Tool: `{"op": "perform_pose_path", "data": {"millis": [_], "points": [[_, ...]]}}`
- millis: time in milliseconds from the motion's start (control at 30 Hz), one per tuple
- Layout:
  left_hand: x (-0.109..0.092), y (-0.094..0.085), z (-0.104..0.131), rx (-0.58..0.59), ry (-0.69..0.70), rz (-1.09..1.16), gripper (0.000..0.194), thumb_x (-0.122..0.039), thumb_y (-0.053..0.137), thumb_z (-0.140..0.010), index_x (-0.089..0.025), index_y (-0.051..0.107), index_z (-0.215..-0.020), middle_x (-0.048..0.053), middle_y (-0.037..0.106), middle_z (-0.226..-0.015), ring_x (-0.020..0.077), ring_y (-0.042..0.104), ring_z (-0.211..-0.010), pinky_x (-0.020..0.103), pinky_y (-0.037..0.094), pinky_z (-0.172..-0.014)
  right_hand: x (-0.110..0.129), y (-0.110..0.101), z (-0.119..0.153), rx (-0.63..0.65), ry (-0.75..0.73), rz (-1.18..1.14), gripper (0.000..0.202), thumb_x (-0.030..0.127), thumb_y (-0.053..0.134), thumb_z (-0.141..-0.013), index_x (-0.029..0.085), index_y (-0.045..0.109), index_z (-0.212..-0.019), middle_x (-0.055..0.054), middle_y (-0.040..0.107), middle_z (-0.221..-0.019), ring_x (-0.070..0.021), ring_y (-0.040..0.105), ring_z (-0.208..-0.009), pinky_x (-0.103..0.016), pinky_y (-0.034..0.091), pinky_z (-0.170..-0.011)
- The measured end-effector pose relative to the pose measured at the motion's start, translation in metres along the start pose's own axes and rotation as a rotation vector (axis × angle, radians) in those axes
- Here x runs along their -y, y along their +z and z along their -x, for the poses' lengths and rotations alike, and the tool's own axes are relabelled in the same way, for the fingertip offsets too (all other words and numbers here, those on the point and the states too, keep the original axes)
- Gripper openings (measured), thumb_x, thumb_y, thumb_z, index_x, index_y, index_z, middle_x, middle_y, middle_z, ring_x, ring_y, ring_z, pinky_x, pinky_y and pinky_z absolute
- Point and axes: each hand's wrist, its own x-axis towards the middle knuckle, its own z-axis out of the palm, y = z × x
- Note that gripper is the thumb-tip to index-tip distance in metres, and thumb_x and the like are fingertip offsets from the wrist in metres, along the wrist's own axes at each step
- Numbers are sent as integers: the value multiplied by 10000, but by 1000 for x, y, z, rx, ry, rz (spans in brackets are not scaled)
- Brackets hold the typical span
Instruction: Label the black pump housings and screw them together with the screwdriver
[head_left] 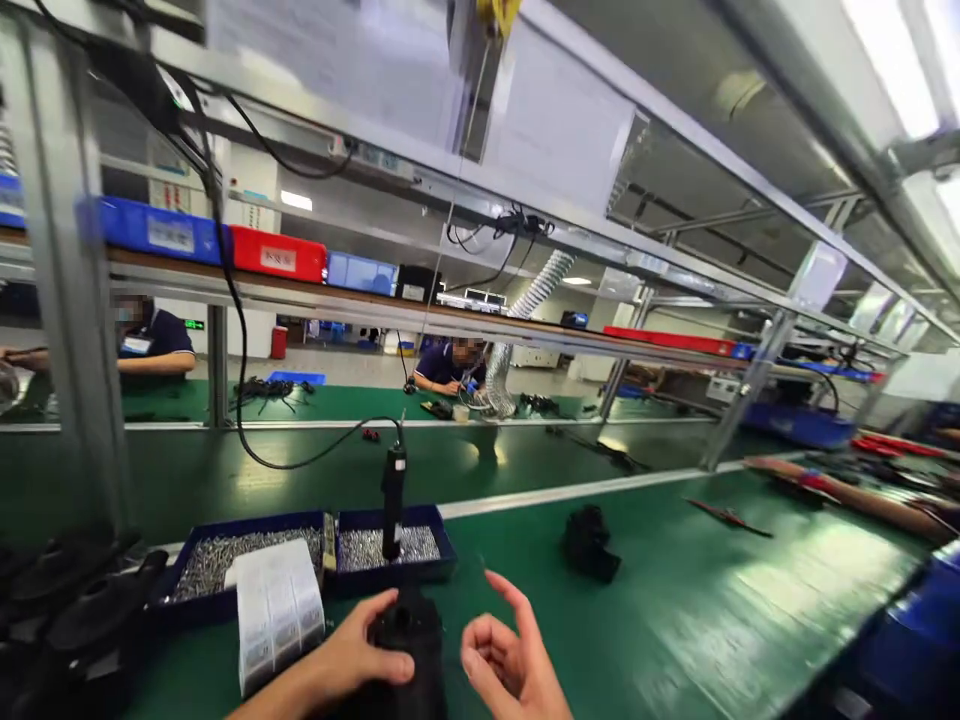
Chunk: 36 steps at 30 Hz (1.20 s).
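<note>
My left hand (360, 660) is wrapped around a black plastic part (417, 645) at the bottom of the view; its lower portion runs out of frame. To the right of it, my right hand (514, 650) is raised with the index finger stretched out and the other fingers loosely curled, nothing visible in it. A black electric screwdriver (394, 490) hangs upright on its cord just beyond the part. Behind, two blue trays hold small metal screws, the left tray (202, 605) and the right tray (442, 545). A roll of white labels (281, 610) leans on the left tray.
A black molded piece (591, 543) lies on the green bench (525, 540), with a red-and-black tool (727, 517) farther right. Black parts (82, 610) crowd the left. Co-workers sit across the bench, and another person's arm (847, 490) reaches in at right. Bins line the shelf above.
</note>
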Motion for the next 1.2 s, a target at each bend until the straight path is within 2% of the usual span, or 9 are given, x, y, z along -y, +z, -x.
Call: {"op": "perform_pose_path", "data": {"millis": [133, 233, 433, 633, 967, 1200], "points": [[3, -5, 0, 87, -7, 53, 1010, -553, 1066, -536, -195, 697, -1406, 155, 693, -1374, 434, 587, -1331, 605, 395, -1223, 16, 7, 7, 120, 176, -36, 931, 576, 815, -893, 253, 295, -1596, 25, 652, -837, -183, 546, -689, -336, 382, -712], [-2, -6, 2, 113, 0, 69, 931, -526, 1059, -582, -195, 708, -1379, 140, 710, -1330, 402, 611, -1284, 564, 415, -1197, 20, 11, 9, 130, 239, -37, 957, 500, 845, -862, 259, 288, -1603, 43, 650, -821, -174, 542, -671, -321, 364, -697], [-10, -3, 3, 122, -9, 63, 905, -522, 1055, -596, -177, 700, -1352, 133, 706, -1325, 374, 616, -1252, 506, 420, -1160, 20, 15, 9, 141, 325, -27, 1057, 388, 834, -833, 217, 173, -1640, 56, 680, -806, -160, 558, -642, -303, 353, -659], [-12, -3, 2, 157, 4, 76, 840, -502, 1043, -621, -179, 696, -1313, 115, 727, -1297, 350, 627, -1237, 454, 426, -1123, 15, 19, 11, 118, 350, 14, 1089, 350, 824, -826, 215, 151, -1671, 49, 706, -823, -155, 554, -630, -304, 376, -652], [-14, -2, 3, 175, 2, 102, 804, -476, 1026, -677, -184, 699, -1351, 120, 729, -1344, 352, 649, -1245, 458, 450, -1121, 22, 25, 10, 70, 344, 6, 1050, 386, 815, -838, 192, 189, -1658, 55, 688, -799, -152, 518, -618, -309, 375, -649], [-9, -5, 2, 160, 3, 88, 815, -467, 1028, -674, -194, 695, -1366, 113, 724, -1365, 354, 635, -1276, 474, 431, -1163, 19, 25, 10, 61, 340, -4, 1058, 411, 833, -833, 193, 206, -1657, 50, 687, -795, -158, 513, -609, -307, 368, -644]]}}
